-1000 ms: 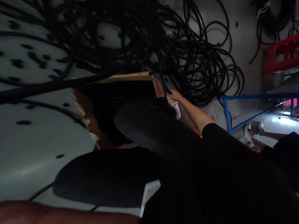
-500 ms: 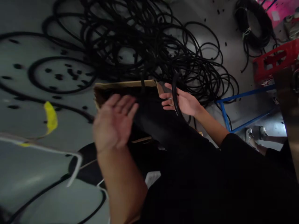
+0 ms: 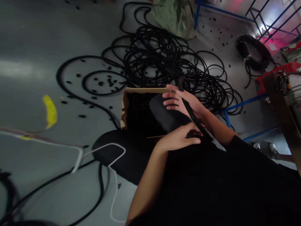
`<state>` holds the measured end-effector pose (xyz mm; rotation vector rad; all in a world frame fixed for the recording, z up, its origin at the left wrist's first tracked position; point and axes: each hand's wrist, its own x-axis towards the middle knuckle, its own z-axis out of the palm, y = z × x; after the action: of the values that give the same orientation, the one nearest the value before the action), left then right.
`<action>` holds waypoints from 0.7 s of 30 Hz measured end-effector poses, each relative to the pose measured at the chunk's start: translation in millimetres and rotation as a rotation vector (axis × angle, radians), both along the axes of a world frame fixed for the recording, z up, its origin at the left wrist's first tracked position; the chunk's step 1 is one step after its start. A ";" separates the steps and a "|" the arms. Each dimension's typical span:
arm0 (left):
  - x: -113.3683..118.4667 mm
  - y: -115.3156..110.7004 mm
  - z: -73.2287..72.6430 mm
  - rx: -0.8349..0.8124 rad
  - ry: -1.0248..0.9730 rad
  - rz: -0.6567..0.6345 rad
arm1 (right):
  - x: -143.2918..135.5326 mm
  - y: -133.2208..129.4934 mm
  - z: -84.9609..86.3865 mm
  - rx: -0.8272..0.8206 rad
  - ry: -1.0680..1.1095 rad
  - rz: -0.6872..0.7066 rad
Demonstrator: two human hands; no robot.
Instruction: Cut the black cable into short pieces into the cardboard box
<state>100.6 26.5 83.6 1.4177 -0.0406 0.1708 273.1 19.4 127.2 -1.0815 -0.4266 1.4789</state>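
Note:
A black hose or thick cable (image 3: 188,108) runs down across the palm of my right hand (image 3: 182,99), held in the crook of the thumb. The fingers of that hand are stretched out over the dark clothing on my leg. Lower down, my left hand (image 3: 181,136) is at the same hose. Its fingers reach the hose while its thumb stands apart from them. Between my legs stands an open cardboard box (image 3: 124,110) with a dark inside; small black pieces seem to lie in it. The hose's lower end is lost against my black clothes.
A tangled heap of black hose (image 3: 152,59) spreads on the floor beyond the box. Small black pieces (image 3: 101,83) are scattered around. A white bar (image 3: 58,144) with a yellow tag (image 3: 50,111) juts in at left. A blue frame (image 3: 246,102) and a red crate (image 3: 261,84) stand at right.
My left hand has moved right from above the box to the hose near my right hand. The right hand stays around the hose. The view has shifted, showing more floor beyond the heap.

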 end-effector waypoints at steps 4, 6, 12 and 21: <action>-9.9 12.5 8.7 -0.289 -0.072 0.240 | -7.3 -43.2 -26.6 0.101 -0.047 0.205; -16.2 28.4 5.3 -0.489 -0.147 0.563 | -2.8 -67.4 -34.3 0.181 -0.088 0.381; -50.8 103.0 -12.1 -0.906 -0.348 1.087 | 59.6 -137.9 -52.7 -0.028 -0.440 1.016; -79.9 151.4 4.5 -1.088 -0.384 1.375 | 142.7 -301.3 -111.0 -0.932 -1.080 0.711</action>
<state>20.7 177.8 88.1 0.1003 0.6349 1.3632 415.8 -281.9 16.3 -2.7064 -0.9767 1.5938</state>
